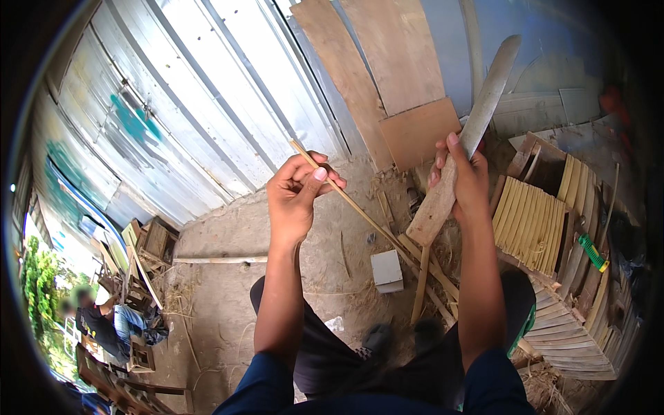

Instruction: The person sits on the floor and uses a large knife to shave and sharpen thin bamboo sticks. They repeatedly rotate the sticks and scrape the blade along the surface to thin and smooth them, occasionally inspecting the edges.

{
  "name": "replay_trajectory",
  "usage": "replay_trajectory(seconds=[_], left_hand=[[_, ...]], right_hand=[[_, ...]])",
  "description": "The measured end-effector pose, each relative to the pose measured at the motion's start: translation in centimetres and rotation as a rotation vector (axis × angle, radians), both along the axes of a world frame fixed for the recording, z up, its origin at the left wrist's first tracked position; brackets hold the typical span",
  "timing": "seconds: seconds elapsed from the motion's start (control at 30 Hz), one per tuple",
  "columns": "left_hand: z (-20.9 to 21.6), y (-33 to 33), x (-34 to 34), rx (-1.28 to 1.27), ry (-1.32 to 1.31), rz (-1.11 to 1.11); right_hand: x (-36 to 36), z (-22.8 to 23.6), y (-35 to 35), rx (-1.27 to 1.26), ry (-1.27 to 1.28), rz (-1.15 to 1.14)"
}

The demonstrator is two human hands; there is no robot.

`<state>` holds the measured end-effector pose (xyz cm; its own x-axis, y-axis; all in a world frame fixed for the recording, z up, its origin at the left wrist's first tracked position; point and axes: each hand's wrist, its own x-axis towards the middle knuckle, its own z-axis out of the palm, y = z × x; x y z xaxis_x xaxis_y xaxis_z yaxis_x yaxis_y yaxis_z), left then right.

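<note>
In left hand, wooden stick

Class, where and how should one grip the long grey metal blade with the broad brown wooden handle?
Probably by the broad brown wooden handle, coming from the right and below and wrapping around it: the handle forms the lower end, while the long grey metal blade slants up and away.

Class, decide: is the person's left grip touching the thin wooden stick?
Touching. In the head view, the left grip pinches the thin wooden stick between thumb and fingers.
</note>
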<state>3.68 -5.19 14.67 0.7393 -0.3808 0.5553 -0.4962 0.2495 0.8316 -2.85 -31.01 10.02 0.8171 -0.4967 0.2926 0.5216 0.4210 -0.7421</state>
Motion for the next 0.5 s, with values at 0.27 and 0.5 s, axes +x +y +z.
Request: replay_trajectory(seconds=[0.27,0.5], left_hand=[[-2.9,0.9,-0.6,0.071,0.036,0.083],[-3.1,3.2,-1.1,-0.023,-0.026,0.114]], right_hand=[[-1.1,0.4,-1.1,0.074,-0.007,-0.015],[-1.4,0.3,-1.1,0.047,0.016,-0.019]])
